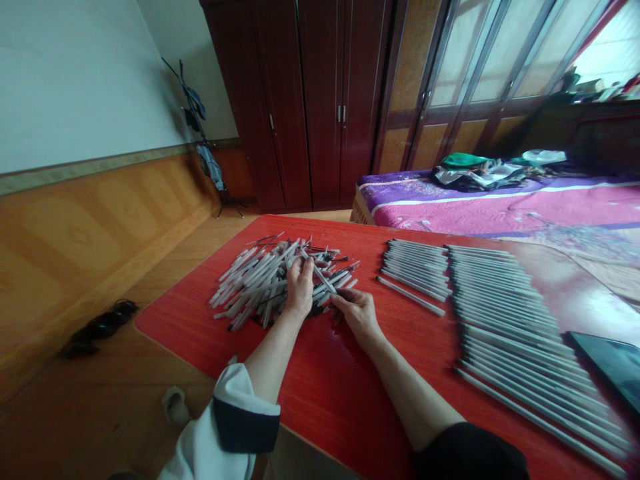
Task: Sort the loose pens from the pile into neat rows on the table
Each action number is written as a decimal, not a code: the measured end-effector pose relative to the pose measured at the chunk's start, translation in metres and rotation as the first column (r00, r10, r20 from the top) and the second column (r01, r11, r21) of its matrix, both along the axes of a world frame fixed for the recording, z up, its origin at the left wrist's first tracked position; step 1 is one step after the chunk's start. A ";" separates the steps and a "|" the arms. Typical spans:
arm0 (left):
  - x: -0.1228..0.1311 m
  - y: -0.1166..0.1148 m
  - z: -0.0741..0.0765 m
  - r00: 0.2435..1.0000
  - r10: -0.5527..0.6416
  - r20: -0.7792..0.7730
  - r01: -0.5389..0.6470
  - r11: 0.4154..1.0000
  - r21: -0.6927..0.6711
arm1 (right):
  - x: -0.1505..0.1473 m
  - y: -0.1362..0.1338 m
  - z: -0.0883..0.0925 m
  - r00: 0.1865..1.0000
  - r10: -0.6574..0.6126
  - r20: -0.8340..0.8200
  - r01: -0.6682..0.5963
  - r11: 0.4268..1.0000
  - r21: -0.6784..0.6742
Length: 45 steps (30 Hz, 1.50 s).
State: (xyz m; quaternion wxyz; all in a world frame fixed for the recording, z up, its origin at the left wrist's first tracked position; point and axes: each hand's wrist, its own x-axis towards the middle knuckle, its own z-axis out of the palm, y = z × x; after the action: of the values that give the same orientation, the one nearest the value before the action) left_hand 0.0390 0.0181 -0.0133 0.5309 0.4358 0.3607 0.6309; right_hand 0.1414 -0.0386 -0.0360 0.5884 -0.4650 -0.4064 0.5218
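Note:
A slim white tube (320, 274) slants between my two hands above the table. The fingers of my left hand (300, 287) are closed around its upper end. My right hand (359, 313) pinches its lower end between thumb and fingers. Beneath and beside my left hand spreads a loose pile (257, 280) of similar white tubes, mixed with thin black pieces. To the right of my hands, a row of short tubes (416, 267) lies side by side, with dark tips at the left. Farther right is a row of longer tubes (515, 320), also dark-tipped at the left.
The red table (320, 387) carries everything, with a dark flat device (607, 367) at its right edge. Behind it stand a bed (480, 207) and a dark wardrobe (320, 100). A coat stand (205, 140) is in the far left corner. Black shoes (103, 327) lie on the floor.

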 end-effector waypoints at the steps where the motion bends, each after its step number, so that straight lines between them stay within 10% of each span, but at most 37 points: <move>1: 0.001 0.000 0.000 1.000 0.003 0.001 -0.003 1.000 -0.005 | 0.000 0.000 0.000 1.000 -0.009 0.003 0.009 1.000 0.001; 9: 0.000 0.000 -0.004 0.997 -0.034 0.073 0.034 0.999 0.006 | 0.004 0.008 -0.011 0.983 -0.079 0.166 0.062 0.992 0.109; 17: -0.004 -0.002 -0.002 0.999 -0.030 0.013 0.030 0.999 0.039 | 0.013 0.000 0.002 0.793 -0.228 0.564 0.080 0.958 0.275; 21: -0.007 0.001 -0.005 0.979 -0.019 -0.201 0.042 0.993 0.109 | 0.027 -0.009 0.019 0.466 -0.198 0.862 0.138 0.979 0.151; 26: -0.016 0.005 -0.009 0.827 0.346 -0.443 -0.211 0.922 0.325 | 0.072 -0.033 0.037 -0.058 -0.169 0.984 0.205 0.963 0.177; 30: -0.020 0.005 -0.007 0.727 0.479 -0.492 -0.335 0.872 0.356 | 0.109 -0.048 0.041 -0.272 -0.075 0.959 0.275 0.949 0.152; 45: -0.025 0.004 -0.004 0.614 0.525 -0.589 -0.341 0.850 0.402 | 0.128 -0.020 0.027 -0.344 -0.009 0.939 0.298 0.947 0.119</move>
State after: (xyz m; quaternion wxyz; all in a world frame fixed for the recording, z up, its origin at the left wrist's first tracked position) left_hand 0.0139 0.0222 -0.0171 0.1318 0.5973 0.5416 0.5767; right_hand 0.2693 -0.0588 -0.0089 0.0336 -0.7927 -0.5957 -0.1245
